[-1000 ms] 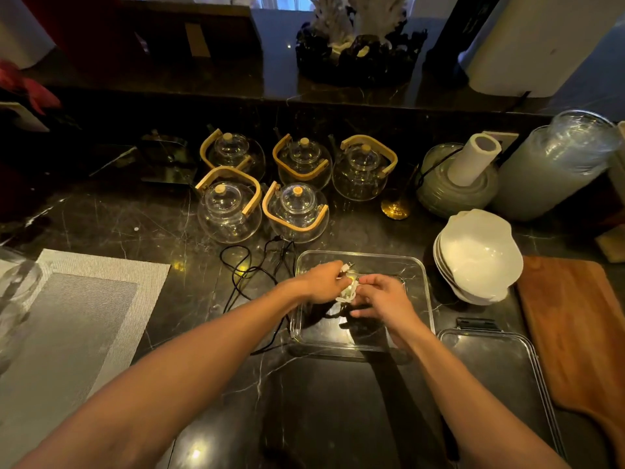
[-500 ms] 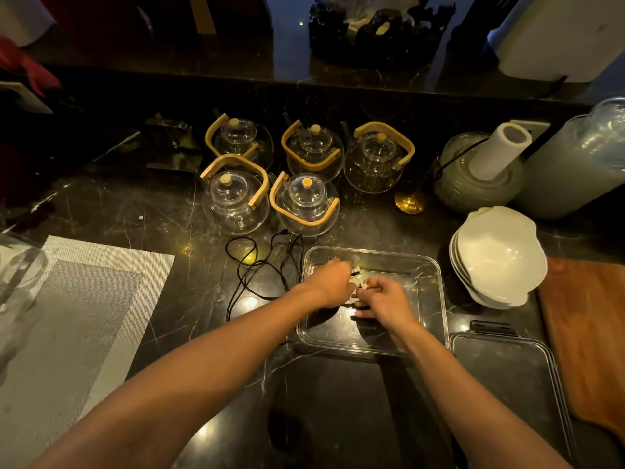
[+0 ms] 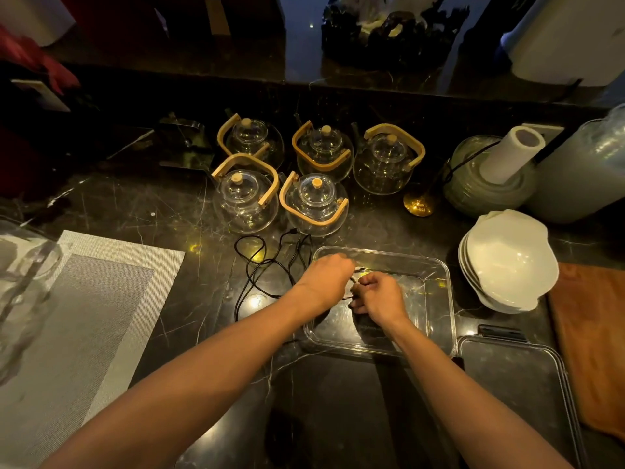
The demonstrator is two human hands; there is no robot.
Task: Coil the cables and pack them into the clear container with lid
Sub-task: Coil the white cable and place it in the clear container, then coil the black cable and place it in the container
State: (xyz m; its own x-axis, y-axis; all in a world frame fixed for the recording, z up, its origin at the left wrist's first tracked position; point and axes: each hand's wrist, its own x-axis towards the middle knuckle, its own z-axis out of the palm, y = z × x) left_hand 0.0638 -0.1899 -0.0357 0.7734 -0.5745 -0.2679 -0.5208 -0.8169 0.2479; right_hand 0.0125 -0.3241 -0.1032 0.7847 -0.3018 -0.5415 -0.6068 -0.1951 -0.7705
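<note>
Head view: hands (image 3: pixel 355 286) (closed together) over container (image 3: pixel 436 265)

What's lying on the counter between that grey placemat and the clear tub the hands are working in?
In the head view, a loose black cable sprawls on the dark counter between the grey placemat and the clear container; nothing else lies there.

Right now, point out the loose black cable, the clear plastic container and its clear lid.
loose black cable (image 3: pixel 267 265), head view, tangled loops on the counter.
clear plastic container (image 3: pixel 445 292), head view, right rim.
clear lid (image 3: pixel 514 377), head view, flat centre panel.
</note>
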